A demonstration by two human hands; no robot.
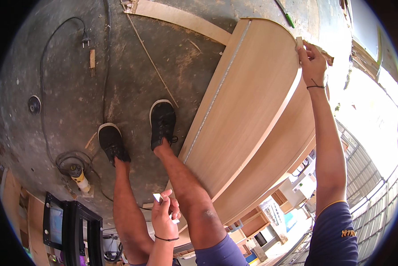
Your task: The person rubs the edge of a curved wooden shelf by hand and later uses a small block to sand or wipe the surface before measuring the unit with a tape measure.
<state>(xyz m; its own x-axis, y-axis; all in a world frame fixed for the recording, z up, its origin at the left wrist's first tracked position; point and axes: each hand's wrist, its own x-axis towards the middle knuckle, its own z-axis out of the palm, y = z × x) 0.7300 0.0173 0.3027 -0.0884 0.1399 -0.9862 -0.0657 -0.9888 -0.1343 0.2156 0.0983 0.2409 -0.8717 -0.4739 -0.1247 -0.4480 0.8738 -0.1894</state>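
A long light-wood panel [248, 88] stands beside my right leg, its far end curved. A thin metallic-looking strip [216, 91] runs along its left side. My right arm is stretched far forward. At the panel's far right corner my right hand [313, 64] pinches a small pale block [299, 43], which appears to touch the panel's edge. Low in front of me, my left hand [164, 219] is closed with a small white piece [157, 197] between its fingertips. More white shows by its lower fingers; I cannot tell whether it is the same piece.
A second wood panel [270, 164] lies right of the first. On the concrete floor are a curved wood strip [177, 18], a thin stick [150, 57], a plug [85, 41] with its cable, a yellow power tool [79, 179] and a black disc [34, 104]. A green-handled tool [289, 20] lies beyond the panel.
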